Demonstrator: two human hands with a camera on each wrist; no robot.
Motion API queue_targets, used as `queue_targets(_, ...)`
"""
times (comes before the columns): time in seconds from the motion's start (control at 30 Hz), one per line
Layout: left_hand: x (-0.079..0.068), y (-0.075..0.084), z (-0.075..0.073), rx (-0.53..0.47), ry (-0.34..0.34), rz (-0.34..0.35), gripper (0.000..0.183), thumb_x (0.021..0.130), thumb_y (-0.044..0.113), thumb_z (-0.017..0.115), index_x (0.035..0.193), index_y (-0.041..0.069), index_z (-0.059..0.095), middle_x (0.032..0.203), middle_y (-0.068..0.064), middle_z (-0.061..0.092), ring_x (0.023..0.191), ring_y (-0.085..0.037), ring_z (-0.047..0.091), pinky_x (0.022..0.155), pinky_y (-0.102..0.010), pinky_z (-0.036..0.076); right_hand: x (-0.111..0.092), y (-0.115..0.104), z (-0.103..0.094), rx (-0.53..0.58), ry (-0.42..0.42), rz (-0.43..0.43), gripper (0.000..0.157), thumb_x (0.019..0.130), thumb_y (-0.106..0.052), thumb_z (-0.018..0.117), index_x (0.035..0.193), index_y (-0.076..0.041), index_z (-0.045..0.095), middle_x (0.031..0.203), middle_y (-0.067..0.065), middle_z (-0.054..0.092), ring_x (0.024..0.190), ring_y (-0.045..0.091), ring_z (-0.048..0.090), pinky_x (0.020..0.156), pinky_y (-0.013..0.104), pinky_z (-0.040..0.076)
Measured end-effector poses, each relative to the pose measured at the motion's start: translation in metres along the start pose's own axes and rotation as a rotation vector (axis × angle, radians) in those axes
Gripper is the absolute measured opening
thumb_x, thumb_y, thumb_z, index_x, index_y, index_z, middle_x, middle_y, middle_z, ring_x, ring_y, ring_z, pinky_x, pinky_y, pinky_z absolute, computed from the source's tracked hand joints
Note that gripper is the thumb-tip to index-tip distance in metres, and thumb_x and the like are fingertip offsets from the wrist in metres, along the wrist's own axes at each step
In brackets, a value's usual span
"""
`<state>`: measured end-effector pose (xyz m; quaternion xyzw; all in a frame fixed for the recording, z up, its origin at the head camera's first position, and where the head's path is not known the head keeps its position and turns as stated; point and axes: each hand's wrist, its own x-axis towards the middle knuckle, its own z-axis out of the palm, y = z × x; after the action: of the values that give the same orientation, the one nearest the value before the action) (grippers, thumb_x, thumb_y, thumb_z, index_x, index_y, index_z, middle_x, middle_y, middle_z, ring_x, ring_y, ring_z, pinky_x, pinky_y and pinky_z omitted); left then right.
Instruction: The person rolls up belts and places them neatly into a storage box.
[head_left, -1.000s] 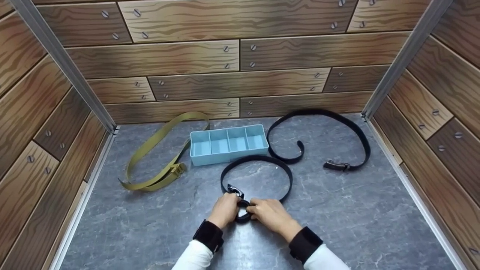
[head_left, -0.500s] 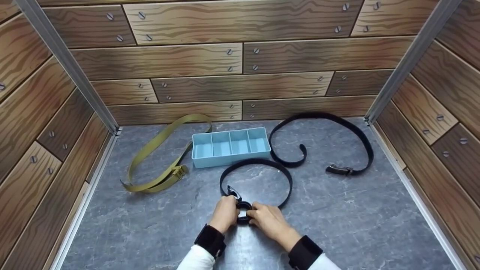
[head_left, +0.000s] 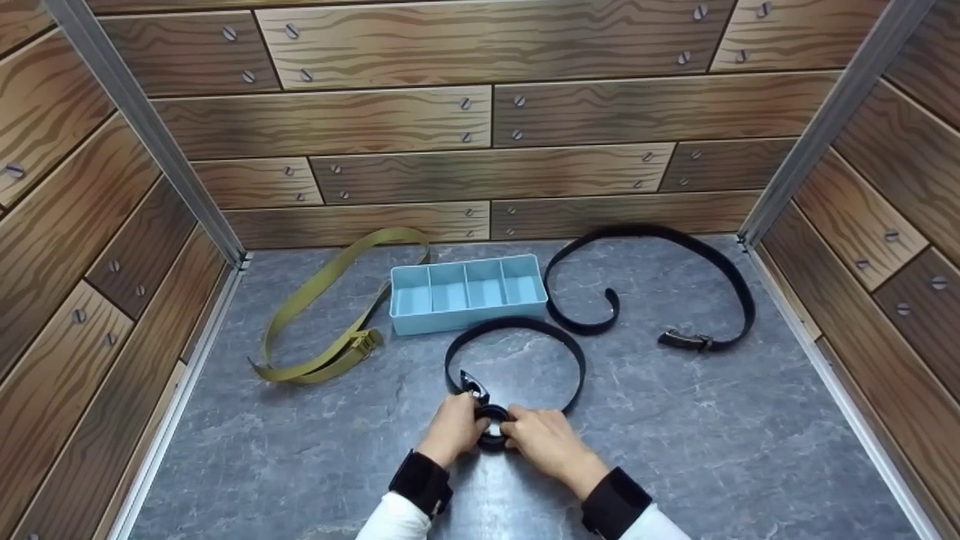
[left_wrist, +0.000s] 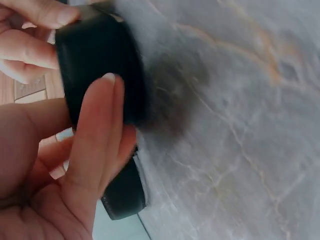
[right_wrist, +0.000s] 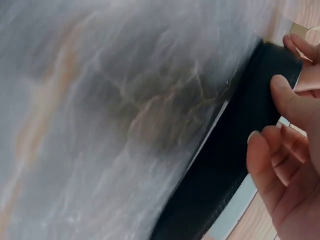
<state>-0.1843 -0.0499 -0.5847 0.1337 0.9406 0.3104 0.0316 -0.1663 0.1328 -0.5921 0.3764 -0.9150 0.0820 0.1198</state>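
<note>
Fingers of left hand (head_left: 450, 429) and right hand (head_left: 550, 441) pinching part-rolled belt (head_left: 493, 444), bottom middle, 4-part box (head_left: 420, 323), center.

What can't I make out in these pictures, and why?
Head view: part of the olive strap, hidden behind the blue tray.
Head view: how the olive buckle fastens; too small.
Head view: a stretch of the held belt, behind the right hand.
Left wrist view: much of the right hand, past the left edge.
Right wrist view: the held belt's lower run, cut off by the bottom edge.
</note>
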Motion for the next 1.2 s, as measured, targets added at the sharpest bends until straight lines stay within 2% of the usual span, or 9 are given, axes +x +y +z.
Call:
queue_targets(0.1, -0.001, 0.002, 0.001, -0.06, -0.022, -0.081, 0.01, 0.081, -0.002, 0.07, 0.073, 0.002, 0.065, 0.072, -0.017, 0.067, 0.051, -0.022, 0.064, 0.05, -0.028, 0.052, -0.001, -0.004, 0.002, 0.014, 0.015, -0.005, 0.014, 0.079, -0.027, 0.078, 0.08, -0.016, 0.07, 0.075, -0.003, 0.052, 0.053, 0.018, 0.055, 0.045, 0.032, 0.042)
queue_targets(0.17, 0.0, 0.004, 0.001, -0.048, -0.033, -0.088, 0.011, 0.079, -0.006, 0.067, 0.072, 0.001, 0.063, 0.072, -0.019, 0.067, 0.051, -0.024, 0.065, 0.049, -0.027, 0.052, -0.002, -0.005, 0.001, 0.021, 0.01, -0.007, 0.014, 0.079, -0.027, 0.078, 0.081, -0.016, 0.07, 0.076, -0.002, 0.053, 0.054, 0.018, 0.055, 0.045, 0.032, 0.042)
queue_targets(0.37, 0.007, 0.006, 0.0, 0.129, -0.088, 0.048, 0.012, 0.072, -0.008, 0.068, 0.069, 0.003, 0.064, 0.074, -0.015, 0.067, 0.067, -0.025, 0.067, 0.062, -0.03, 0.055, -0.005, 0.003, -0.005, -0.024, -0.058, -0.005, 0.018, 0.077, -0.03, 0.08, 0.088, -0.02, 0.07, 0.079, -0.003, 0.052, 0.055, 0.019, 0.056, 0.045, 0.034, 0.042)
queue_targets(0.47, 0.01, 0.006, 0.0, 0.171, -0.126, 0.1, 0.011, 0.073, -0.006, 0.066, 0.07, 0.004, 0.065, 0.074, -0.013, 0.066, 0.067, -0.025, 0.066, 0.061, -0.029, 0.054, -0.006, 0.007, -0.007, -0.041, -0.082, -0.01, 0.021, 0.076, -0.035, 0.079, 0.087, -0.021, 0.069, 0.079, -0.004, 0.052, 0.055, 0.018, 0.055, 0.046, 0.035, 0.041)
queue_targets(0.57, 0.011, 0.005, 0.001, 0.185, -0.103, 0.132, 0.011, 0.078, -0.002, 0.067, 0.07, 0.006, 0.065, 0.072, -0.011, 0.066, 0.064, -0.022, 0.065, 0.058, -0.028, 0.053, -0.006, 0.007, -0.007, -0.028, -0.079, -0.009, 0.02, 0.077, -0.038, 0.078, 0.082, -0.021, 0.069, 0.077, -0.004, 0.053, 0.056, 0.018, 0.054, 0.047, 0.036, 0.041)
queue_targets(0.7, 0.008, 0.004, 0.004, 0.075, -0.032, 0.079, 0.02, 0.085, 0.009, 0.072, 0.067, 0.007, 0.064, 0.062, -0.006, 0.062, 0.051, -0.017, 0.061, 0.051, -0.026, 0.049, -0.005, 0.003, -0.003, -0.042, -0.056, 0.026, 0.022, 0.078, -0.04, 0.077, 0.078, -0.02, 0.07, 0.072, -0.002, 0.052, 0.053, 0.019, 0.054, 0.045, 0.037, 0.041)
queue_targets(0.8, 0.006, 0.003, 0.006, -0.009, 0.014, 0.017, 0.023, 0.084, 0.012, 0.075, 0.065, 0.008, 0.063, 0.057, -0.005, 0.061, 0.044, -0.016, 0.059, 0.047, -0.026, 0.048, -0.004, -0.001, -0.001, -0.054, -0.043, 0.038, 0.025, 0.08, -0.042, 0.076, 0.076, -0.018, 0.069, 0.069, 0.0, 0.052, 0.05, 0.02, 0.052, 0.043, 0.037, 0.039)
queue_targets(0.9, 0.005, 0.003, 0.006, 0.011, 0.035, 0.008, 0.02, 0.078, 0.006, 0.075, 0.062, 0.007, 0.062, 0.059, -0.009, 0.063, 0.049, -0.022, 0.063, 0.05, -0.028, 0.051, -0.004, -0.001, -0.001, -0.045, -0.043, 0.025, 0.025, 0.08, -0.042, 0.075, 0.077, -0.019, 0.069, 0.07, 0.0, 0.054, 0.05, 0.021, 0.053, 0.043, 0.037, 0.039)
queue_targets(1.2, 0.01, 0.01, 0.008, 0.149, -0.054, 0.094, 0.018, 0.076, 0.003, 0.07, 0.061, 0.008, 0.061, 0.07, -0.01, 0.064, 0.062, -0.024, 0.063, 0.058, -0.033, 0.051, -0.01, 0.015, -0.01, 0.018, -0.106, -0.019, 0.021, 0.071, -0.036, 0.082, 0.085, -0.024, 0.072, 0.076, -0.007, 0.049, 0.058, 0.015, 0.054, 0.048, 0.032, 0.042)
